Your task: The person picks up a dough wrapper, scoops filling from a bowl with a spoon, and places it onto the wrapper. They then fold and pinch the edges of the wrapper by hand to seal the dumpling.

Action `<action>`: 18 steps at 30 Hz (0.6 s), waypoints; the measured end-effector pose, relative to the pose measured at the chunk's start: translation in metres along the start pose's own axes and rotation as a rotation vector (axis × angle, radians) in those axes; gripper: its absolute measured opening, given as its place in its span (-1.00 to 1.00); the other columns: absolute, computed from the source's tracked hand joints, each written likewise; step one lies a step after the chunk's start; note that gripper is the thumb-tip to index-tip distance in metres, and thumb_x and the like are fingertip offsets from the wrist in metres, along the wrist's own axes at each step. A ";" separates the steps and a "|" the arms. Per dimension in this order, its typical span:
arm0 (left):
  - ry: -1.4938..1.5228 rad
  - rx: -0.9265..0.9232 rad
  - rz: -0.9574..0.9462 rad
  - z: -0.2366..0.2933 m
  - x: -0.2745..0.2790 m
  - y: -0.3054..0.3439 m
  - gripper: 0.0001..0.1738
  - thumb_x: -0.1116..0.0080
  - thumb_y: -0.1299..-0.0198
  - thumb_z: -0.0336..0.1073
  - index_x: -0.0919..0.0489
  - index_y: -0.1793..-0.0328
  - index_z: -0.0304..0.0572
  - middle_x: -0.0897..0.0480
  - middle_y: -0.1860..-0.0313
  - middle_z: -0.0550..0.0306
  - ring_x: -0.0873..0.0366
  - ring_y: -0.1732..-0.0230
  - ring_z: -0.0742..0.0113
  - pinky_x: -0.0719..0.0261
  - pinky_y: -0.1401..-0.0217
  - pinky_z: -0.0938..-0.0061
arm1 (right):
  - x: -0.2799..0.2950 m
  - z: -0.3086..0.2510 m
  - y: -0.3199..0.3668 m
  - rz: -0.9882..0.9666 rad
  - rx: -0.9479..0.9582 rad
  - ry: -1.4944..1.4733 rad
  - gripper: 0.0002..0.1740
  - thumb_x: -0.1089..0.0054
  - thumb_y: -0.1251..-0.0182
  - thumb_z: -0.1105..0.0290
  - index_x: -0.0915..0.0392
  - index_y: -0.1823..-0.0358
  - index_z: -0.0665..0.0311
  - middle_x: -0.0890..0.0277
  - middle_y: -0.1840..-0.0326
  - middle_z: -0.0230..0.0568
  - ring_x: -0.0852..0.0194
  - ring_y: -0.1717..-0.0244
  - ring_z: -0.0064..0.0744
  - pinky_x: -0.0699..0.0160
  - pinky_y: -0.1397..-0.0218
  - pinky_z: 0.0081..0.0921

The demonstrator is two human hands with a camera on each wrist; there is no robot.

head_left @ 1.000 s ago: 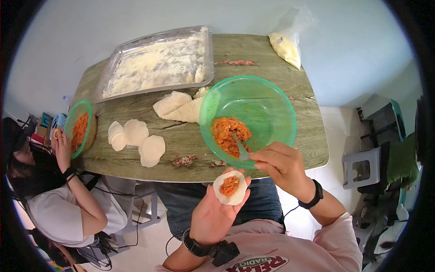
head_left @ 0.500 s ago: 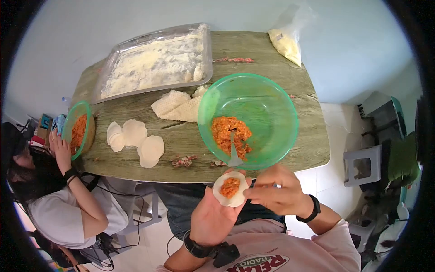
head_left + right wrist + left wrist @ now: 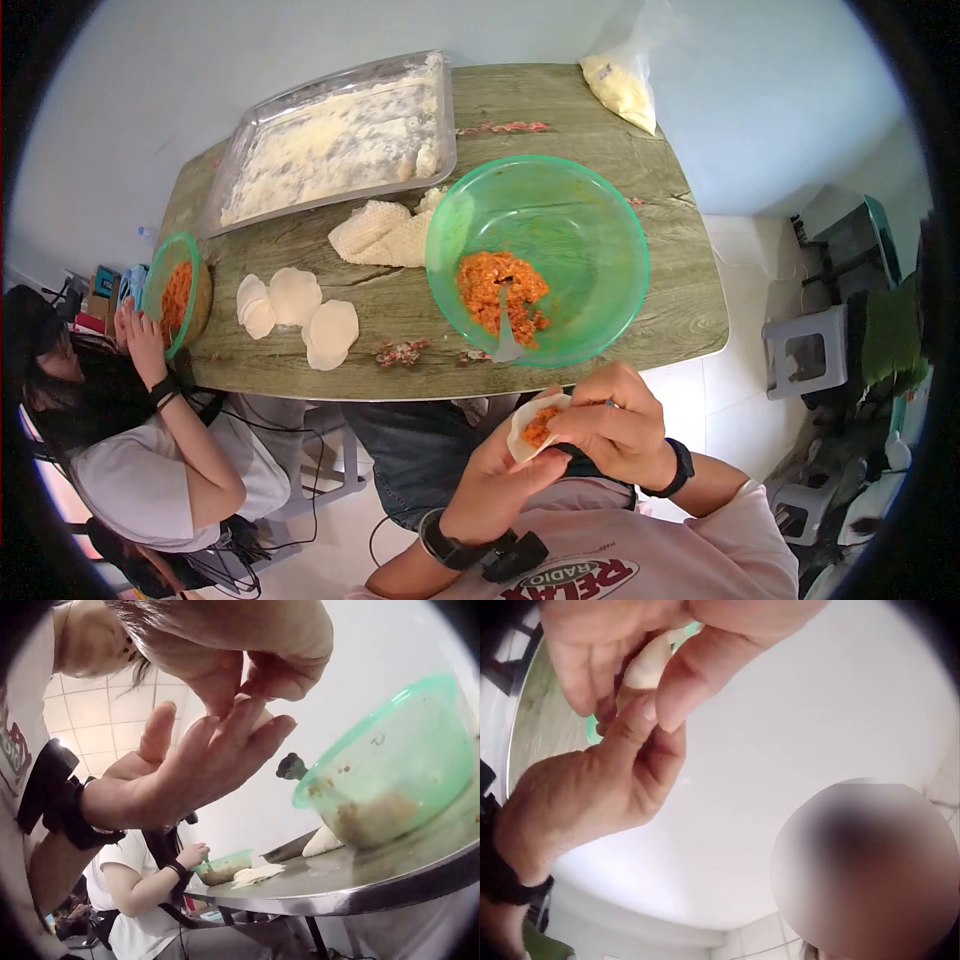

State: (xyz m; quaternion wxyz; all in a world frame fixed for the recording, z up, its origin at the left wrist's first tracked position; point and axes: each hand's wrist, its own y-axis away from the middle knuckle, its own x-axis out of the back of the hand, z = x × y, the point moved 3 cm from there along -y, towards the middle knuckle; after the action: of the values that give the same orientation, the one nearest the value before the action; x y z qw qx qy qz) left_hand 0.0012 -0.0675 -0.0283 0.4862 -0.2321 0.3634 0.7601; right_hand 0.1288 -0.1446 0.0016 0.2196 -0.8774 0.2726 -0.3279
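Note:
My left hand (image 3: 505, 462) cups a round dumpling wrapper (image 3: 530, 428) with orange filling, held just off the table's near edge. The wrapper is partly folded. My right hand (image 3: 565, 425) pinches its edge with thumb and fingers. In the left wrist view the pale wrapper (image 3: 649, 663) shows between the fingertips of both hands. The big green bowl (image 3: 600, 230) stands on the table just beyond my hands, holding orange filling (image 3: 495, 282) and a spoon (image 3: 506, 338) that leans on its near wall.
On the wooden table (image 3: 660, 310) lie loose wrappers (image 3: 298, 310), a pale cloth (image 3: 385, 233), a floured tray (image 3: 330, 140) and a plastic bag (image 3: 620, 85). A second person (image 3: 130, 440) sits at the left end by a small green bowl (image 3: 175, 290).
My right hand let go of the spoon, which stays in the bowl, and came back to the wrapper. The flat wrapper in my left hand is now being folded.

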 end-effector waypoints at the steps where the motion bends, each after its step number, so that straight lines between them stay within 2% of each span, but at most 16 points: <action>1: -0.069 0.001 0.039 -0.002 0.002 0.000 -0.30 -0.17 -0.17 -0.44 -0.16 -0.42 -0.35 -0.35 -0.29 0.10 -0.38 -0.20 0.37 -0.41 -0.21 0.42 | 0.002 -0.001 0.001 0.004 -0.003 0.002 -0.86 -0.40 0.02 0.41 -0.67 0.37 0.16 -0.41 0.33 -0.39 -0.36 0.37 -0.41 -0.33 0.37 -0.52; 2: -0.071 0.005 0.037 -0.002 0.001 0.000 -0.30 -0.17 -0.17 -0.44 -0.16 -0.42 -0.35 -0.35 -0.29 0.10 -0.38 -0.20 0.37 -0.41 -0.21 0.42 | 0.004 -0.002 0.001 0.000 -0.015 0.004 -0.83 -0.41 0.00 0.39 -0.66 0.34 0.19 -0.41 0.32 -0.37 -0.36 0.37 -0.43 -0.33 0.36 -0.53; 4: -0.109 -0.020 0.119 -0.002 0.001 0.001 -0.31 -0.26 -0.14 -0.33 -0.25 -0.37 -0.38 -0.45 -0.19 0.08 -0.46 -0.05 0.42 -0.48 -0.07 0.50 | 0.008 -0.006 0.004 -0.001 -0.029 0.007 -0.80 -0.43 -0.01 0.38 -0.65 0.31 0.22 -0.40 0.32 -0.35 -0.36 0.37 -0.45 -0.33 0.36 -0.55; 5: -0.111 -0.018 0.119 -0.003 0.002 0.001 -0.31 -0.26 -0.14 -0.33 -0.25 -0.37 -0.38 -0.45 -0.19 0.08 -0.46 -0.05 0.42 -0.48 -0.07 0.50 | 0.012 -0.005 0.010 0.049 -0.177 -0.102 -0.73 -0.43 0.00 0.40 -0.63 0.23 0.23 -0.43 0.27 -0.32 -0.38 0.35 -0.47 -0.35 0.33 -0.58; 6: -0.149 -0.085 0.119 -0.003 0.004 0.000 -0.38 -0.20 -0.17 -0.42 -0.29 -0.36 -0.36 -0.45 -0.17 0.10 -0.47 -0.07 0.44 -0.47 -0.09 0.55 | 0.014 -0.004 0.016 0.098 -0.324 -0.211 -0.67 -0.44 0.02 0.43 -0.60 0.16 0.24 -0.46 0.22 -0.28 -0.40 0.34 -0.49 -0.38 0.30 -0.61; 7: -0.186 -0.152 0.118 -0.002 0.004 0.000 -0.45 -0.15 -0.20 -0.51 -0.32 -0.35 -0.34 -0.45 -0.16 0.12 -0.47 -0.09 0.45 -0.45 -0.10 0.60 | 0.013 -0.003 0.021 0.098 -0.324 -0.212 -0.67 -0.44 0.02 0.43 -0.60 0.16 0.24 -0.46 0.22 -0.28 -0.40 0.34 -0.49 -0.38 0.30 -0.61; 9: -0.193 -0.170 0.128 0.001 0.001 0.000 -0.47 -0.15 -0.20 -0.52 -0.35 -0.32 -0.36 -0.47 -0.14 0.11 -0.47 -0.10 0.45 -0.44 -0.10 0.61 | 0.008 0.008 0.034 0.158 -0.569 -0.497 -0.53 -0.46 0.01 0.44 -0.54 0.02 0.31 -0.43 0.14 -0.25 -0.39 0.27 -0.57 -0.41 0.25 -0.63; 10: -0.200 -0.187 0.137 0.002 0.000 0.000 -0.49 -0.15 -0.19 -0.52 -0.37 -0.30 -0.37 -0.48 -0.13 0.10 -0.46 -0.11 0.45 -0.44 -0.10 0.61 | 0.007 0.009 0.037 0.107 -0.676 -0.610 -0.52 -0.42 -0.03 0.50 -0.51 -0.03 0.36 -0.41 0.10 -0.26 -0.40 0.22 -0.56 -0.44 0.18 -0.63; 11: -0.201 -0.182 0.135 0.000 0.000 -0.001 -0.49 -0.15 -0.19 -0.52 -0.37 -0.30 -0.37 -0.48 -0.13 0.10 -0.46 -0.11 0.45 -0.44 -0.10 0.61 | 0.006 0.010 0.040 0.112 -0.679 -0.610 -0.52 -0.42 -0.03 0.50 -0.51 -0.03 0.36 -0.41 0.10 -0.26 -0.40 0.22 -0.56 -0.44 0.18 -0.63; 13: -0.350 -0.206 0.166 -0.002 0.003 -0.002 -0.50 -0.18 -0.16 -0.54 -0.42 -0.26 -0.38 -0.48 -0.11 0.07 -0.48 -0.11 0.40 -0.45 -0.13 0.60 | -0.004 0.014 0.046 0.030 -0.769 -0.834 -0.55 -0.39 -0.07 0.54 -0.51 -0.04 0.37 -0.41 0.10 -0.27 -0.42 0.19 -0.55 -0.45 0.13 -0.62; 14: -0.352 -0.202 0.163 -0.002 0.002 -0.002 -0.50 -0.18 -0.16 -0.54 -0.42 -0.26 -0.38 -0.48 -0.11 0.07 -0.48 -0.11 0.40 -0.45 -0.13 0.60 | -0.004 0.013 0.046 0.061 -0.753 -0.829 -0.61 -0.34 -0.12 0.55 -0.53 -0.01 0.38 -0.42 0.11 -0.27 -0.43 0.17 -0.55 -0.45 0.09 -0.61; 16: -0.638 -0.355 0.178 0.003 -0.001 -0.002 -0.51 -0.22 -0.13 -0.54 -0.45 -0.23 -0.38 -0.48 -0.09 0.06 -0.49 -0.10 0.39 -0.45 -0.15 0.59 | -0.005 0.014 0.048 0.099 -0.767 -0.834 -0.66 -0.32 -0.14 0.55 -0.55 0.03 0.39 -0.44 0.13 -0.27 -0.43 0.18 -0.55 -0.45 0.10 -0.62; 18: -0.568 -0.321 0.183 0.002 -0.002 -0.002 -0.51 -0.23 -0.11 -0.55 -0.46 -0.22 -0.37 -0.48 -0.09 0.06 -0.49 -0.09 0.39 -0.45 -0.15 0.58 | -0.005 0.014 0.048 0.132 -0.781 -0.839 -0.71 -0.30 -0.15 0.54 -0.57 0.07 0.40 -0.45 0.15 -0.26 -0.43 0.19 -0.56 -0.45 0.11 -0.62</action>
State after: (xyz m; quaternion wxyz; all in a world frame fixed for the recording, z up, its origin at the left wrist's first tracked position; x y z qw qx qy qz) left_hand 0.0037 -0.0665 -0.0265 0.4552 -0.0513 0.1086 0.8823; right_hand 0.1196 -0.1748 -0.0368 -0.0113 -0.9296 0.3170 0.1877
